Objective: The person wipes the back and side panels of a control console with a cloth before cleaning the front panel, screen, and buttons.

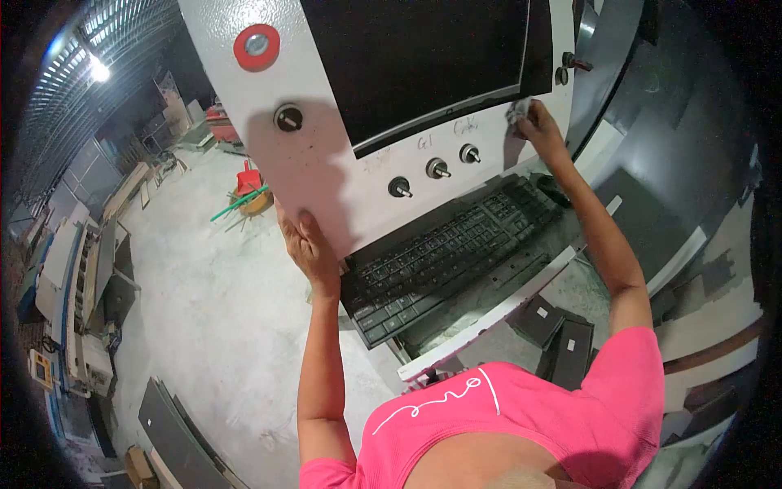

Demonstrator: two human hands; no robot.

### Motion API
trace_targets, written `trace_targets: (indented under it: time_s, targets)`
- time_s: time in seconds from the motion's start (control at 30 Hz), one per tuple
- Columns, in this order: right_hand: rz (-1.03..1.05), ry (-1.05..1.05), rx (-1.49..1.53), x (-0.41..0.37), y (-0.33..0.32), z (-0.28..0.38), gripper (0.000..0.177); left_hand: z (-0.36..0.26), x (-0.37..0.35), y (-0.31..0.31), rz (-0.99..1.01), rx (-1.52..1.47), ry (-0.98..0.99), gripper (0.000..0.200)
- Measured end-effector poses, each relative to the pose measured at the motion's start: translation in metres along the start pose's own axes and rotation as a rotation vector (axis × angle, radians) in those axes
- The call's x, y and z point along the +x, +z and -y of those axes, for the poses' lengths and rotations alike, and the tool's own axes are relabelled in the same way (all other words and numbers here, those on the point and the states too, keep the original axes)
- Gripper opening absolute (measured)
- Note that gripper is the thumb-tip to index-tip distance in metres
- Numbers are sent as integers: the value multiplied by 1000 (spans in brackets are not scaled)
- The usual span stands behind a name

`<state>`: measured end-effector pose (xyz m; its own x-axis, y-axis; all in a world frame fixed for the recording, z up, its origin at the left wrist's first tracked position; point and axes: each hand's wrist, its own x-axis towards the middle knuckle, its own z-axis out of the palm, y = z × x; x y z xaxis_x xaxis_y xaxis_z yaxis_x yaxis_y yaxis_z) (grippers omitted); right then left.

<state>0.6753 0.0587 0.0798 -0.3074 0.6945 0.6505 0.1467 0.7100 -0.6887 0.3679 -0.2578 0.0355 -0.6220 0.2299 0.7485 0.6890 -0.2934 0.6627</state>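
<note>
While my right hand presses a crumpled grey cloth against the white panel just below the lower right corner of the dark screen, fingers closed on the cloth, I judge the wiping only partly through. The pen marks below the screen, left of the cloth, are not yet rubbed off. Farther below the screen the keyboard and its tray look dusty, so most seems left. My left hand lies flat and open, holding nothing, on the panel's edge below and left of the screen, beneath the red button.
</note>
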Motion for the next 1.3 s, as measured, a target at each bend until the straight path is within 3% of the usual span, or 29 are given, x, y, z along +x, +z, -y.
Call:
trace_targets:
  time_s: [0.07,0.2,0.3,0.63,0.7,0.9,1.03,1.1,1.3]
  targets:
    - [79,-108,-142,-16,16,44,31,-1,1,0,-4,-39,56,48]
    - [119,-282,-270,-25,36,78,32,14,0,-2,29,-51,-15,48]
    - [264,-271,-373,-28,41,109,28,8,1,-2,66,-143,-66,57]
    - [295,-329,-283,-37,62,137,23,10,1,0,39,-140,62,55]
    - [342,-502,-457,-41,65,143,23,11,-1,0,25,-125,80,55]
    - [373,-690,-701,-38,73,150,25,6,-2,-1,3,-123,80,53]
    - [336,-661,-624,-42,74,155,27,6,0,-2,12,-61,130,53]
    - [321,-528,-528,-41,76,158,30,6,1,-2,16,-57,142,53]
    - [406,-614,-517,-37,92,174,28,4,0,-2,4,-49,139,53]
